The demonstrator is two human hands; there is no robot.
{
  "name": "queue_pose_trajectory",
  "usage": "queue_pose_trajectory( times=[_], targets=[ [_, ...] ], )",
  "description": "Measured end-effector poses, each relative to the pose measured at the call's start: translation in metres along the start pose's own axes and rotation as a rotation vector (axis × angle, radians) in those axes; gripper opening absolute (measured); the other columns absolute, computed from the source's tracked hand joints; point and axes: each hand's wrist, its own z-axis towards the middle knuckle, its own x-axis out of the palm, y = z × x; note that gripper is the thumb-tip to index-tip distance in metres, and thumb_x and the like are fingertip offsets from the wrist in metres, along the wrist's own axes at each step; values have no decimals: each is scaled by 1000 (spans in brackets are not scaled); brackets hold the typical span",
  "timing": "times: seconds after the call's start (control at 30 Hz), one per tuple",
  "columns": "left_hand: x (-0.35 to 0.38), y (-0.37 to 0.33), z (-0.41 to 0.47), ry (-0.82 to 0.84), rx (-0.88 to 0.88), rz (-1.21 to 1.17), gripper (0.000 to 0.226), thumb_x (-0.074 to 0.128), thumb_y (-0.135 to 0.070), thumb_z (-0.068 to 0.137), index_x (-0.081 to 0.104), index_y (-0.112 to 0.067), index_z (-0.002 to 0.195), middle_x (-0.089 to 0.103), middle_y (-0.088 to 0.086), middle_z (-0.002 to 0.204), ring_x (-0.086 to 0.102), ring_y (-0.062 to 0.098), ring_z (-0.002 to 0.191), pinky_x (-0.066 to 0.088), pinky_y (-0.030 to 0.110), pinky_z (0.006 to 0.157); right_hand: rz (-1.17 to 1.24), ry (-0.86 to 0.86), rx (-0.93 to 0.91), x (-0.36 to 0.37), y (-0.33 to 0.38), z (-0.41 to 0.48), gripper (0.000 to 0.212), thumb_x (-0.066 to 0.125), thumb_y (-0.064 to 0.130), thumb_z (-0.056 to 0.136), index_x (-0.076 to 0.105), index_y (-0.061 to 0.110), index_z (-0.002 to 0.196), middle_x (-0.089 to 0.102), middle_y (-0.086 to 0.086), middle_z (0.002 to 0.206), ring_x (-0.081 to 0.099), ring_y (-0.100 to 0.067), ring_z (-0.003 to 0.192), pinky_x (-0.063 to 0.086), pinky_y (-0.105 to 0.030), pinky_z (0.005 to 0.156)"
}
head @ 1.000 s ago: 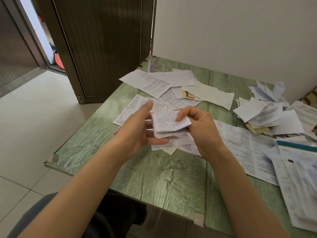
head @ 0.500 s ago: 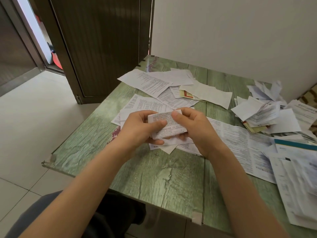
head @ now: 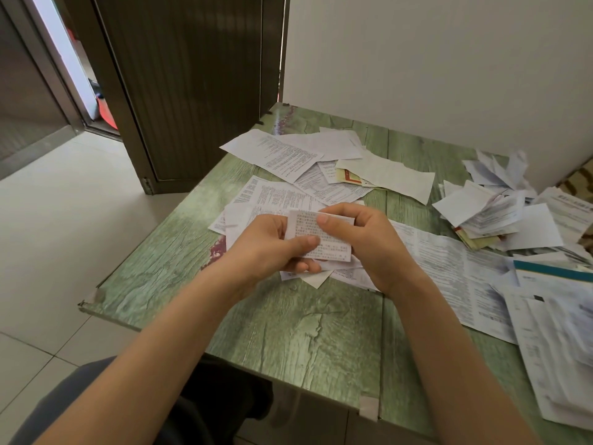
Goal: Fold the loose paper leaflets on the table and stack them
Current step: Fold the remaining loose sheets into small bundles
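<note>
Closing in since a second ago, the left hand [head: 266,245] now pinches the folded leaflet [head: 333,250] with the right hand [head: 369,242], above the tabletop [head: 288,332]. Many loose sheets [head: 449,261] look unfolded; a rough stack [head: 481,216] waits rightward.

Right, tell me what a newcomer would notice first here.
A small folded leaflet sits dead centre, pinched in the grip of the left hand and right hand above the green table. Loose printed sheets sprawl behind it, and a messy pile of folded papers sits at the far right.
</note>
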Motion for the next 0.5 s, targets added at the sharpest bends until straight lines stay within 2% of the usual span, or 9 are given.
queue_pose_trajectory(
  times=[0.07, 0.13, 0.23, 0.3, 0.4, 0.5],
  targets=[
    [1, 0, -1, 7, 16, 22, 9, 57, -3, 90, 65, -8, 91, 72, 3, 69, 65, 8, 53, 51, 14, 50, -15, -16, -17, 1, 0, 0, 4, 65, 10, 86, 68, 9, 83, 69, -6, 76, 67, -18, 71, 56, -31, 65],
    [3, 1, 0, -72, 54, 60, 4, 62, -10, 89, 65, -8, 90, 71, 5, 76, 66, 8, 58, 53, 16, 52, -39, -30, -49, 1, 0, -1, 5, 66, 7, 85, 68, 7, 80, 67, -8, 75, 64, -19, 71, 54, -31, 67],
    [2, 5, 4, -244, 126, 160, 27, 67, -26, 85, 66, 0, 90, 67, 22, 86, 60, 18, 69, 51, 31, 63, -75, -40, -93, 1, 1, -1, 7, 67, 4, 83, 70, 6, 77, 65, -8, 74, 62, -18, 74, 52, -31, 71],
    [3, 4, 4, -264, 158, 156, 25, 67, -25, 85, 66, 0, 87, 66, 26, 91, 59, 23, 72, 49, 36, 67, -65, -38, -105, 0, 1, -1, 9, 68, 3, 81, 71, 7, 74, 66, -7, 73, 63, -18, 75, 53, -32, 73],
    [3, 4, 3, -267, 196, 206, 14, 65, -24, 87, 66, -13, 77, 65, 18, 79, 58, 20, 71, 48, 36, 66, -60, -21, -121, -1, 3, -1, 12, 69, 1, 79, 71, 9, 71, 67, -3, 67, 64, -14, 70, 52, -25, 69],
    [1, 8, 5, -252, 232, 348, 18, 61, -26, 89, 67, -13, 79, 60, 10, 70, 51, 14, 63, 43, 31, 60, -94, -1, -131, -3, 2, -1, 12, 70, -1, 78, 71, 8, 70, 66, -5, 66, 62, -15, 69, 50, -22, 66]
  ],
)
